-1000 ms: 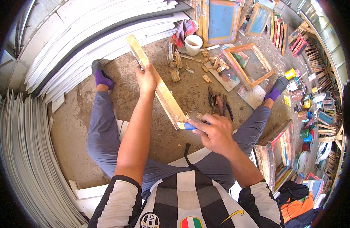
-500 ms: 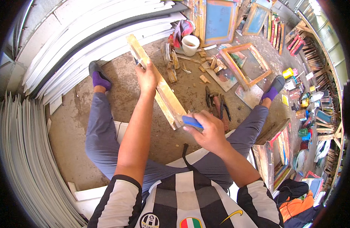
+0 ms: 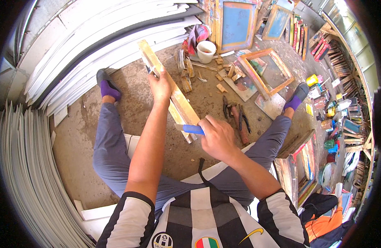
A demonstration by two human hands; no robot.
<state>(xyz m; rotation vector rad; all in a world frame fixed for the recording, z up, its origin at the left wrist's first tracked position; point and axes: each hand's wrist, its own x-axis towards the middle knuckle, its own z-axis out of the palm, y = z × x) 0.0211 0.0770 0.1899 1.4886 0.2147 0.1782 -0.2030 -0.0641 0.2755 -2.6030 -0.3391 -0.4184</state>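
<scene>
A long, narrow wooden frame piece [image 3: 180, 105], pale and worn, slants between my legs, its near end resting low in front of me. My left hand [image 3: 160, 87] is closed around its upper middle, the thumb on top and the fingertips hidden beneath. In my right hand [image 3: 218, 138] is a blue utility knife [image 3: 193, 129], gripped in the fist. Its blade points left and lies across the near end of the wood. Just beyond my right hand, pliers [image 3: 227, 108] and other dark hand tools lie on the floor.
An empty wooden frame [image 3: 271, 91] lies flat ahead right, beside wood scraps [image 3: 221, 87]. A white bucket [image 3: 205, 52] stands farther off. Stacked white sheets [image 3: 112, 45] line the left. Paint containers [image 3: 312, 80] crowd the right. Orange clothing [image 3: 325, 225] shows at lower right, with what looks like another person's arm.
My right hand and the knife have moved slightly left and up, and the blade now shows across the wood. My left hand keeps its grip. An arm-like shape appears by the orange clothing.
</scene>
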